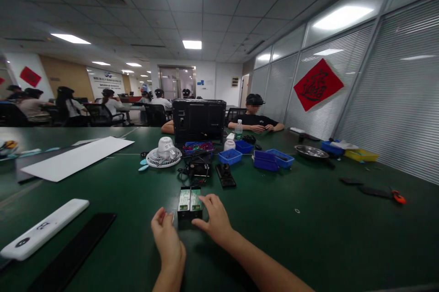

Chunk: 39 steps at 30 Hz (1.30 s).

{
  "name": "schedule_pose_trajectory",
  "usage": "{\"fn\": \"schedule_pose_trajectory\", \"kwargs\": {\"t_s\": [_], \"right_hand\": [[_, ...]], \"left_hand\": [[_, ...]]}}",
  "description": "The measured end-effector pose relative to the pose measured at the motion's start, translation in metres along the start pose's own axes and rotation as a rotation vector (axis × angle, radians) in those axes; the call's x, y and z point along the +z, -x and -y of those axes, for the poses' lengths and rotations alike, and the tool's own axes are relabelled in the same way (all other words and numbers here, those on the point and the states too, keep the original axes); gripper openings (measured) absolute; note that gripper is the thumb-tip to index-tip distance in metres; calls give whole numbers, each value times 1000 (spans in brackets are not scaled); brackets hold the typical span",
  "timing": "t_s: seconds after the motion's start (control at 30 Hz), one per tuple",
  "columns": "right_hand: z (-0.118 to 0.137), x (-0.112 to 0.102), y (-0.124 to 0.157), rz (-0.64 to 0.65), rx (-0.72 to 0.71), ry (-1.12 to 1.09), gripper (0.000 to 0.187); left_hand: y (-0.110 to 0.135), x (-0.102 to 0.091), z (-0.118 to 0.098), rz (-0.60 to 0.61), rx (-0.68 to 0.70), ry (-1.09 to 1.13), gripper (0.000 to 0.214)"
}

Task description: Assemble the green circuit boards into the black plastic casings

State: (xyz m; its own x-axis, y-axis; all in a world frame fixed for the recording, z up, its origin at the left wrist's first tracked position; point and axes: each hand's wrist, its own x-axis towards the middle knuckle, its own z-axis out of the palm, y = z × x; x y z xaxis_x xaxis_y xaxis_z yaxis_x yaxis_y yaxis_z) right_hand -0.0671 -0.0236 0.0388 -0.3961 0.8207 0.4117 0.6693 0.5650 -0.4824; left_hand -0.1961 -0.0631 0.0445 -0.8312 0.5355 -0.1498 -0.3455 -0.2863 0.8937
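Note:
A small black module with two green circuit boards [190, 201] lies on the green table [308, 237] just ahead of me. My right hand [214, 219] rests against its right side, fingers bent around its near corner. Just left of it sits my left hand [167, 233], fingers curled, thumb and fingertip pinched near the module's left edge; what they hold, if anything, is too small to name.
Beyond the module lie a black part [225, 175], tangled cables [192, 168], a white fan [164, 152], a black case [199, 120] and blue bins [270, 160]. A white bar [44, 228] and black strip [73, 253] lie left. A person [255, 118] sits opposite.

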Motion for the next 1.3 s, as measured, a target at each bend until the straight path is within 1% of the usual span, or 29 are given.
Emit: {"fn": "schedule_pose_trajectory", "kwargs": {"t_s": [0.03,0.1,0.2,0.3,0.37,0.43,0.5,0.57,0.63,0.7,0.77,0.83,0.9,0.97,1.03,1.1,1.13,1.2,1.27,1.3], "right_hand": [[5,0,0,-26,-2,21,54],[13,2,-1,-46,7,66,41],[21,10,-6,-46,71,118,35],[20,13,-8,-32,119,149,30],[16,8,-6,-23,130,169,28],[12,-3,-2,-3,139,189,27],[9,-17,2,30,145,189,31],[8,-28,4,43,159,177,42],[12,-32,4,44,195,189,52],[17,-27,2,77,248,227,61],[21,-15,-1,122,288,269,70],[22,-2,-4,132,297,304,76],[18,8,-6,108,293,316,76],[10,10,-8,81,312,280,74],[0,5,-9,59,367,175,70],[-7,-3,-9,32,426,16,66],[-9,-8,-8,8,441,-64,65],[-9,-17,-5,-58,435,-188,64],[-6,-24,0,-117,401,-254,64],[-4,-27,2,-131,383,-271,64]], "left_hand": [[2,0,-1,-5,22,13,28],[6,1,-1,-7,46,37,29],[9,1,-1,-17,15,44,29],[10,1,-1,-21,-13,37,28],[10,1,-2,-16,-15,36,27],[11,1,-3,-14,-17,35,26],[11,1,-4,-18,-22,30,27],[11,1,-5,-27,-27,30,27],[10,0,-4,-30,-15,42,28],[10,0,-1,-25,11,54,29],[10,0,1,-4,40,49,29],[11,0,2,26,58,32,29],[13,1,2,55,64,14,30],[16,1,1,83,65,5,31],[20,2,2,135,75,7,30],[26,4,6,235,66,15,29],[30,6,9,296,36,13,28],[38,13,13,398,-103,-4,26],[47,26,15,452,-318,-5,26],[50,34,15,502,-427,30,27]]}}
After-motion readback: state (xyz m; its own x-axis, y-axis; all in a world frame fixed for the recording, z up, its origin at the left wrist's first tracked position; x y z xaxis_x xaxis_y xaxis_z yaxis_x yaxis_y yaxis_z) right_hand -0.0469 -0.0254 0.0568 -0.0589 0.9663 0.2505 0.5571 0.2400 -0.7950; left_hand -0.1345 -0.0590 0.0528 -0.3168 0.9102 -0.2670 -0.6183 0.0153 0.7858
